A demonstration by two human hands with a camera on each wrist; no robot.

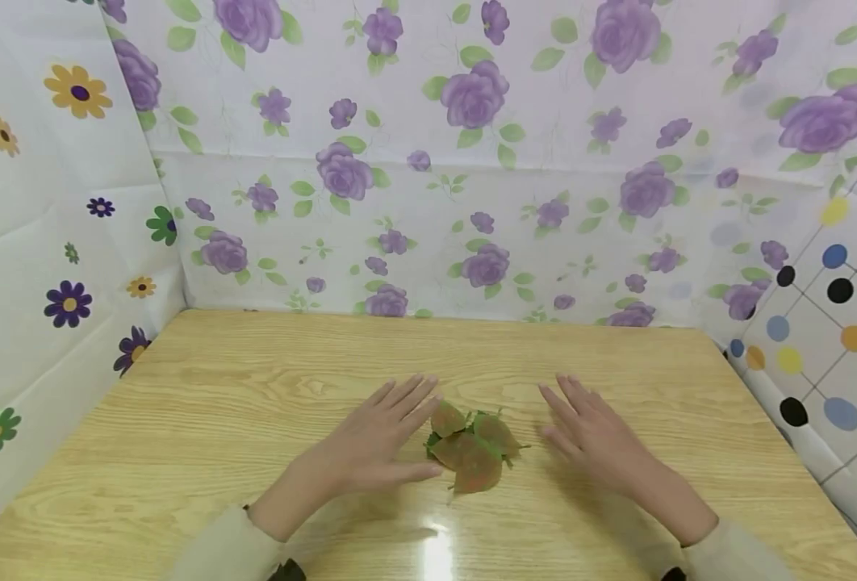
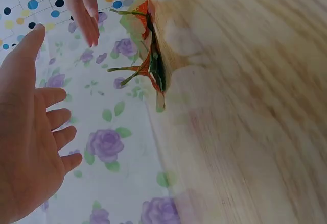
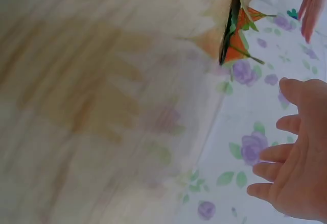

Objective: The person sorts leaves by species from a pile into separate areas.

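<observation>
A small cluster of orange-brown, leaf-shaped pieces [image 1: 479,464] with green edges and thin stems lies on the wooden table [image 1: 254,379]. In the wrist views the same pieces [image 2: 156,63] look bright orange with dark green, and several stems stick up. My left hand [image 1: 374,444] hovers just left of the cluster, fingers straight and thumb spread toward it. To the right, my right hand [image 1: 603,444] is held over the table with its fingers extended, apart from the pieces. Neither hand grips anything. In the right wrist view the cluster [image 3: 235,30] sits beyond my right thumb.
A white cloth with purple roses [image 1: 428,202] hangs along the table's back edge. Flower-patterned cloth [image 1: 36,242] covers the left side, and dotted cloth [image 1: 821,323] the right. Light glares off the tabletop near the front.
</observation>
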